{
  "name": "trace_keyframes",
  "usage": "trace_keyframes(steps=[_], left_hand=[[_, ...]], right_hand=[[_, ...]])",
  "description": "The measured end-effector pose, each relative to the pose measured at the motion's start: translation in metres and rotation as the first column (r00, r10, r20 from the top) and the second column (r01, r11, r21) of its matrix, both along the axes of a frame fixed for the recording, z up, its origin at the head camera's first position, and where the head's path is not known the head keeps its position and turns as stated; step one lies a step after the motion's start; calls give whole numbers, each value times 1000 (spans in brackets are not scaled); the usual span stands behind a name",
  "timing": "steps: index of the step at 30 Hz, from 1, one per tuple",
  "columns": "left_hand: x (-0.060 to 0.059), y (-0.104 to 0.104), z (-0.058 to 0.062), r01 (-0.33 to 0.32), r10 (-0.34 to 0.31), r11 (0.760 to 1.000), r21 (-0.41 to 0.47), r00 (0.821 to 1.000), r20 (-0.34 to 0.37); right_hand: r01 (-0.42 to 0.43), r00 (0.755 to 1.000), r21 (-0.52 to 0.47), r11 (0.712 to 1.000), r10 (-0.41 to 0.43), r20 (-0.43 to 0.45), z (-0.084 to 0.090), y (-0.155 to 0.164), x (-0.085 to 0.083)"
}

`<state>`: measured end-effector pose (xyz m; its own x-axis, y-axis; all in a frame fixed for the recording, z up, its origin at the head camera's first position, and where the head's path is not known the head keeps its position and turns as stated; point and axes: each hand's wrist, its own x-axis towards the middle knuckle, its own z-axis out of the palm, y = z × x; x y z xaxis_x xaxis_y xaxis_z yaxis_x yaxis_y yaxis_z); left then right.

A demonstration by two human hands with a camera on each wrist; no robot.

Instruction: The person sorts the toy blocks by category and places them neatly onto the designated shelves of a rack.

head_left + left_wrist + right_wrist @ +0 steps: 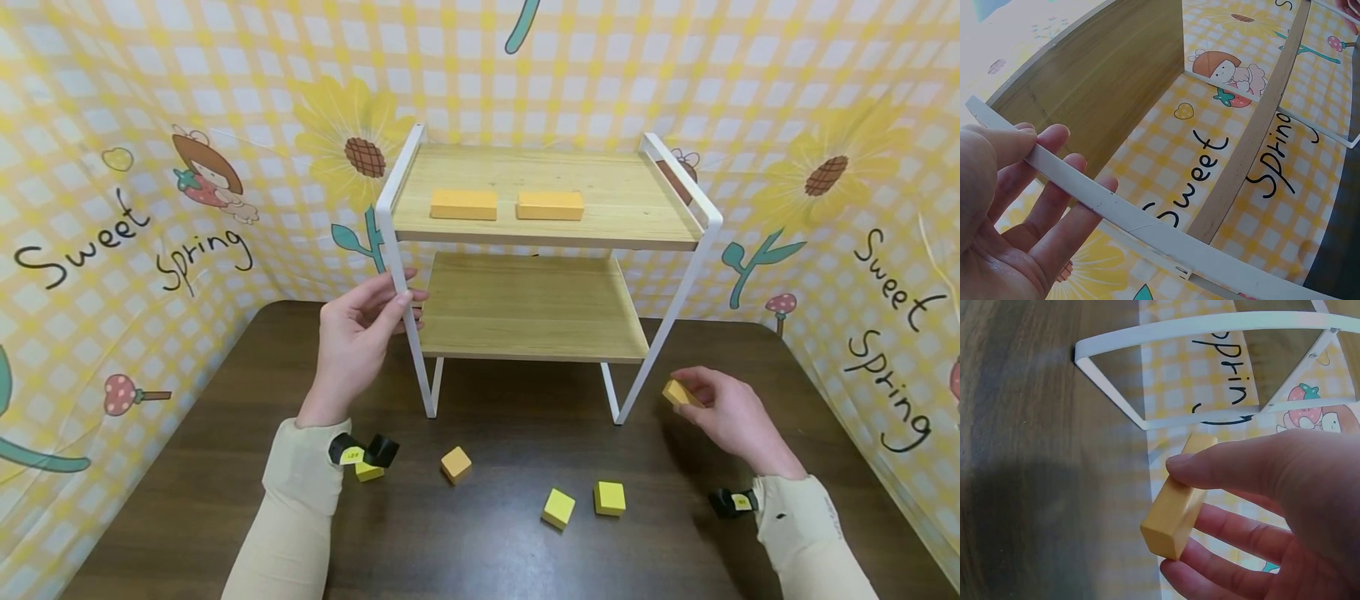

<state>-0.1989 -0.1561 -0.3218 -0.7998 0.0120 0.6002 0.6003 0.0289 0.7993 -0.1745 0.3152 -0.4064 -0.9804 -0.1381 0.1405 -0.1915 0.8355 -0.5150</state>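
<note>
Her left hand [358, 337] clasps the rack's white front leg [408, 325]; right hand [723, 412] pinches an orange block [678, 393] near the table's right edge [840, 417].

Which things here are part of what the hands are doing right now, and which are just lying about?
In hand:
- orange block, in the right hand's grip
- white shelf frame, held by the left hand
- two orange blocks on the top shelf

Lying about:
- loose cubes on the table
- patterned backdrop
</note>
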Motion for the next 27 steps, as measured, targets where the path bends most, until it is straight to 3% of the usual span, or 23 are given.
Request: trace_keyframes(steps=[14,27], left_hand=[[-1,0,1,1,-1,1000,-5,1000,-17],[-1,0,0,9,-9,1000,-3,1000,-15]], right_hand=[[-30,999,-60,998,31,9,14,-11,7],[-114,990,-92,989,105,-98,36,-26,22]])
